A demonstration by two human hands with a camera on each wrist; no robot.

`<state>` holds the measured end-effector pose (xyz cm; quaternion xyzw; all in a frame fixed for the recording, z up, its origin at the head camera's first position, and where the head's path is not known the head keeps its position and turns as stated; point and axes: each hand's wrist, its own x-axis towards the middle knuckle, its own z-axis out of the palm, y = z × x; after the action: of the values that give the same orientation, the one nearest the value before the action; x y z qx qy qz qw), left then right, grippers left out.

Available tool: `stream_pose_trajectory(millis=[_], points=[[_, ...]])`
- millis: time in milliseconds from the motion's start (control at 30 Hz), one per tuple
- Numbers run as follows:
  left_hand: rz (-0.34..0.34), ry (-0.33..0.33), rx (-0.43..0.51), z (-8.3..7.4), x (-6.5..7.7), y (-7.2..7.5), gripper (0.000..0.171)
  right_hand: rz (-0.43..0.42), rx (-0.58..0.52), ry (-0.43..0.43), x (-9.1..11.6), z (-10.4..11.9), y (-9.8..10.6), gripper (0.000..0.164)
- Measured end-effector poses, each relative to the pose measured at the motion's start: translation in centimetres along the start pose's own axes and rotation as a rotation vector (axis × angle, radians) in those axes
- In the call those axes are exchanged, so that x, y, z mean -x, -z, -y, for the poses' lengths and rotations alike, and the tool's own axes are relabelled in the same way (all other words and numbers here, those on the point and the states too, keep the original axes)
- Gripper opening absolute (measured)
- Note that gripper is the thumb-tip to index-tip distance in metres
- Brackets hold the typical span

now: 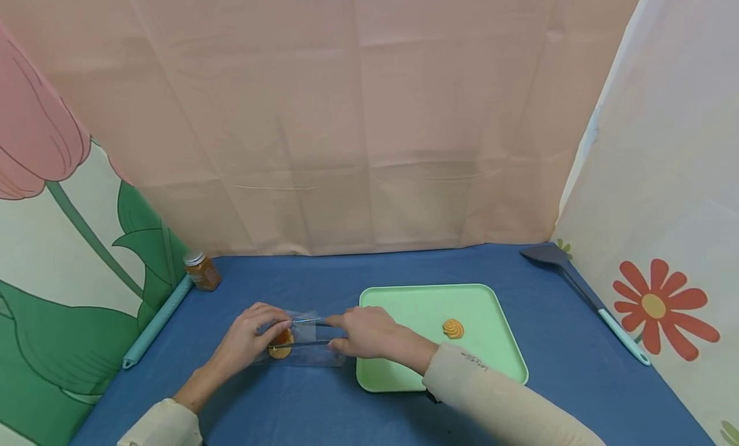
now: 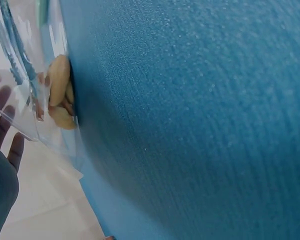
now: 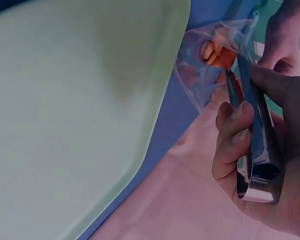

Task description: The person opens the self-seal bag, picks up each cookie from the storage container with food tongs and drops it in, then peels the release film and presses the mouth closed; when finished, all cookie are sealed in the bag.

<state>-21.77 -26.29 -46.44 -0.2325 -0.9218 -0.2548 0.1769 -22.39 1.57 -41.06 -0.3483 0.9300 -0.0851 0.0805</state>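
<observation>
My left hand (image 1: 249, 335) holds a clear plastic bag (image 1: 323, 357) by its edge, left of the tray, with the bag lying low over the blue cloth. Several golden cookies (image 2: 60, 82) sit together inside the bag, partly covered by my left fingers in the head view. Metal tongs (image 3: 262, 145) are gripped in my right hand (image 1: 369, 334), thumb on one arm and curled fingers on the other. Their tips reach through the bag's mouth toward the cookies (image 3: 219, 54). A single swirled cookie (image 1: 453, 328) lies on the light green tray (image 1: 416, 297), beyond my right wrist.
At the back left stands a small jar (image 1: 202, 273) with a silver lid, near a rolled turquoise mat (image 1: 158, 321) along the left edge. A dark spatula (image 1: 577, 292) with a pale blue handle lies along the right side. Cloth walls border the table.
</observation>
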Motion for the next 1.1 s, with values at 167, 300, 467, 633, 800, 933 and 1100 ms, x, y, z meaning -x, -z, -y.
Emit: stream_pose_trajectory(millis=[167, 300, 467, 633, 800, 933, 1100], points=[[-0.003, -0.002, -0.002, 0.0, 0.0, 0.0, 0.009, -0.001, 0.004, -0.004, 0.4, -0.2, 0.0, 0.047], [-0.008, -0.007, -0.002, 0.1, 0.0, 0.1, 0.009, -0.001, 0.012, -0.006, 0.8, -0.4, 0.3, 0.048], [-0.009, -0.013, 0.001, 0.2, 0.0, 0.0, 0.009, 0.007, -0.007, -0.005, 1.2, -0.8, 0.6, 0.047], [-0.006, -0.011, 0.0, 0.1, 0.0, 0.1, 0.01, 0.009, -0.028, -0.007, 1.3, -1.0, 0.8, 0.047], [-0.004, -0.011, 0.006, 0.1, -0.1, 0.0, 0.012, -0.003, -0.03, 0.0, 1.7, -1.5, 0.8, 0.047], [-0.01, -0.017, 0.007, 0.2, -0.1, 0.1, 0.013, -0.016, -0.038, 0.008, 2.4, -2.2, 0.8, 0.046], [-0.003, -0.002, 0.007, 0.2, 0.0, 0.1, 0.011, -0.011, -0.082, 0.013, 3.7, -3.2, 0.9, 0.046]])
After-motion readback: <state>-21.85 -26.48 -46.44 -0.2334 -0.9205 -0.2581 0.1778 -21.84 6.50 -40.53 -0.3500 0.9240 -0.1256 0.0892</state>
